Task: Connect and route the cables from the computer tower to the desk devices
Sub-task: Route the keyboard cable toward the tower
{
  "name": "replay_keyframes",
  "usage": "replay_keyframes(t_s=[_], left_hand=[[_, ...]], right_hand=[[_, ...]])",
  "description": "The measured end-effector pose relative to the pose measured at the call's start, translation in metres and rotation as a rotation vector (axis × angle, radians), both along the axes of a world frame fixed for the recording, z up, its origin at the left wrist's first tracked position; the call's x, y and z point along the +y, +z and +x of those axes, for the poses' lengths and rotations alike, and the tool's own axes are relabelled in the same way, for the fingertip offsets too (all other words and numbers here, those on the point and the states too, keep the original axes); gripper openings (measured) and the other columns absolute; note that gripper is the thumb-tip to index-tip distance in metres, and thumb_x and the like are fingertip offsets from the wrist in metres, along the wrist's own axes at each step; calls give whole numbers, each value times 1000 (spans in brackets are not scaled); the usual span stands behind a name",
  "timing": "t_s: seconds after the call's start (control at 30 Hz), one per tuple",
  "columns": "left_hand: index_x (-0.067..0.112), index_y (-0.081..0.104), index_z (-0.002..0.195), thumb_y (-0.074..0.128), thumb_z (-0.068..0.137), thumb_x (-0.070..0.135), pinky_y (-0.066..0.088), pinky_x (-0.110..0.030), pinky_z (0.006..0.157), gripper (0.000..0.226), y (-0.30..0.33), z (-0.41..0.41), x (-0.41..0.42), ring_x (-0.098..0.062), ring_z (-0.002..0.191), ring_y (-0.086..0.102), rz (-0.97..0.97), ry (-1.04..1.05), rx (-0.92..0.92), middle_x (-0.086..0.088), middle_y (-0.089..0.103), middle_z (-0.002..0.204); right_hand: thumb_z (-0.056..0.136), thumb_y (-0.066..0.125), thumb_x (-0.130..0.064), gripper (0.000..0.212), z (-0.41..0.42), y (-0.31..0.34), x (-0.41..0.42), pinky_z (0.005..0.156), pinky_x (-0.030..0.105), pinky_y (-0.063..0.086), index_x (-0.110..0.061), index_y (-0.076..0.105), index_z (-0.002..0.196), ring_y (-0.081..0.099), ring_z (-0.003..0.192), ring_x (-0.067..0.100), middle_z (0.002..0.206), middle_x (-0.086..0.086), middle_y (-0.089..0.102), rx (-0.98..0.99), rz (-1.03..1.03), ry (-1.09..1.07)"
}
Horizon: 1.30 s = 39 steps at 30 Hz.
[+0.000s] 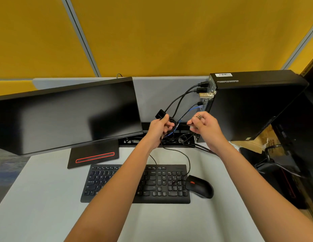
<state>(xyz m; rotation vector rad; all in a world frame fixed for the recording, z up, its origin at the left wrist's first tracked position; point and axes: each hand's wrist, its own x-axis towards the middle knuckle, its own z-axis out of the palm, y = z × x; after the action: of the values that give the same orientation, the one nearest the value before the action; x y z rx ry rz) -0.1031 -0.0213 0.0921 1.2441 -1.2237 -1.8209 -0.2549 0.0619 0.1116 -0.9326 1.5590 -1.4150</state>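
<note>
Matt black plastic on the keyboard (138, 182) and mouse (199, 188), the mouse slightly sheened. Dark glossy screen on the monitor (64, 114), faintly reflective; smooth matt base with a red glossy strip. Smooth black casing on the computer tower (253, 105), brassy metal lock (206, 95) at its rear. Rubbery black and blue cables (180, 102). Pale smooth desk (38, 198). Yellow cloth-like partition panels (161, 32), matt. Brown cardboard (260, 140), rough-edged.

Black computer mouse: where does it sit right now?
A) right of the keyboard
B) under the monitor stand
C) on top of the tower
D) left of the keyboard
A: the black computer mouse with the red wheel lies on the pale grey desk beside the right end of the black keyboard, its cable looping back towards the cable slot.
</note>
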Motion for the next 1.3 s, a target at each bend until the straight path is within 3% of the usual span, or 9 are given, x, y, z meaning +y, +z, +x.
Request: replay_keyframes(t_s=[0.07, 0.23, 0.33, 0.43, 0.6, 0.73, 0.9, 1.13, 1.3], left_hand=[[8, 57, 69, 49, 99, 31, 45, -25, 75, 38, 1, 5, -1, -12, 60, 52, 65, -31, 79, 3, 50, 44], [8, 57, 73, 49, 99, 32, 43, -14, 61, 37, 6, 12, 10, -6, 50, 45, -208, -411, -207, 7, 59, 51], [9, 57, 71, 49, 99, 30, 43, -17, 58, 36, 6, 7, 16, -2, 46, 44, -278, -519, -258, -1, 62, 67], [10, 57, 74, 53, 98, 25, 36, -15, 47, 28, 8, -2, 20, 0, 41, 43, -321, -544, -262, -6, 61, 70], [13, 62, 84, 61, 93, 22, 39, -22, 48, 13, 6, 2, 20, -6, 53, 58, -388, -637, -325, -3, 67, 76], [12, 59, 82, 58, 95, 22, 44, -19, 52, 16, 6, 2, 21, -8, 57, 59, -394, -638, -306, -2, 63, 70], [11, 61, 78, 59, 93, 34, 48, -22, 60, 28, 1, 2, 20, -6, 55, 55, -497, -485, -374, 3, 60, 64], [12, 61, 73, 54, 96, 36, 41, -17, 48, 34, 1, -5, 30, -2, 46, 47, -426, -365, -265, 9, 53, 53], [1, 62, 86, 46, 99, 39, 40, -16, 49, 43, -5, -12, 26, -5, 50, 44, -352, -254, -180, 1, 49, 62]], right_hand=[[98, 51, -11, 12, -9, 2, 1, 78, 26, 52, -18, 57, 91, 64, 83, 9, 82, 0, 70, -40, -15, -48], [102, 46, -19, 11, -26, 13, -1, 79, 31, 53, -20, 55, 96, 63, 75, 9, 75, -2, 62, -168, -92, -217], [99, 51, -24, 6, -25, 12, -3, 67, 28, 46, -20, 56, 99, 52, 67, 7, 77, -4, 55, 248, -93, -54], [91, 62, -33, 15, -20, 12, -2, 63, 23, 41, -28, 60, 105, 50, 67, 8, 82, -4, 58, 694, 3, 383], [88, 66, -39, 15, -24, 30, -6, 66, 27, 47, -31, 64, 101, 56, 71, 7, 80, -6, 63, 1069, 267, 706], [93, 60, -33, 6, -25, 41, -9, 68, 33, 46, -29, 63, 89, 56, 79, 14, 83, -8, 62, 1299, 183, 530], [93, 60, -27, 4, -24, 33, -8, 66, 33, 45, -24, 61, 90, 55, 76, 15, 86, -11, 59, 1360, -31, 168], [91, 64, -18, 7, -31, -6, -5, 73, 29, 46, -19, 70, 91, 61, 85, 20, 89, -1, 67, 1009, 128, 116], [93, 63, -20, 14, -9, -17, -2, 84, 31, 56, -12, 74, 95, 67, 89, 21, 91, 3, 72, 319, 104, 156]])
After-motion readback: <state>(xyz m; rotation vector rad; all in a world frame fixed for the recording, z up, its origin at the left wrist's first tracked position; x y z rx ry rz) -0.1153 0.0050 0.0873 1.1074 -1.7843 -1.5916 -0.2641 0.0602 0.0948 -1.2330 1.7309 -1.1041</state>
